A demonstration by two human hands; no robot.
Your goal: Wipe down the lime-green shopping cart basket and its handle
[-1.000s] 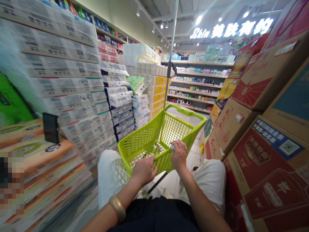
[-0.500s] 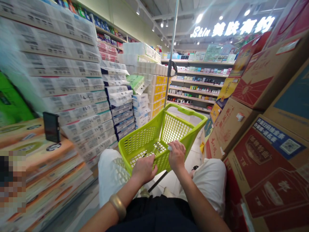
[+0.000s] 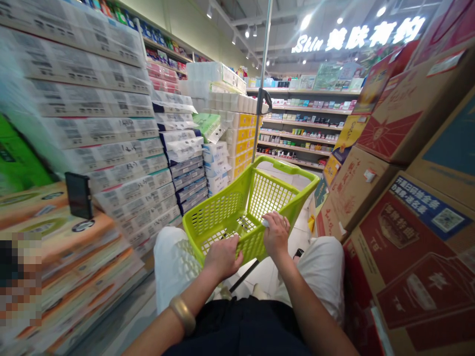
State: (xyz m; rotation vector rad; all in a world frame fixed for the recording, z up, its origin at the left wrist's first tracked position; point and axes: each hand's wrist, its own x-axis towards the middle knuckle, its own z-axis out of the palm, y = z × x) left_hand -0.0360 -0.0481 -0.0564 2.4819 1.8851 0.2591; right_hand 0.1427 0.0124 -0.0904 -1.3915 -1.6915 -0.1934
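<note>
A lime-green plastic shopping basket (image 3: 237, 207) stands in front of my knees in a shop aisle, and nothing shows inside it. My left hand (image 3: 222, 257) is closed over the basket's near rim, with a gold bangle on that wrist. My right hand (image 3: 275, 234) grips the same rim further right, with a small white thing under its fingers. A long metal handle pole (image 3: 262, 84) rises from behind the basket.
Stacked packs of tissue and toilet paper (image 3: 111, 148) fill the left side, with a small black price tag holder (image 3: 78, 195). Cardboard cartons (image 3: 408, 198) are piled close on the right. Shelves of small goods (image 3: 300, 133) stand at the aisle's end under a lit sign.
Hardly anything has changed: the view has drifted slightly and both hands keep their hold on the basket's rim.
</note>
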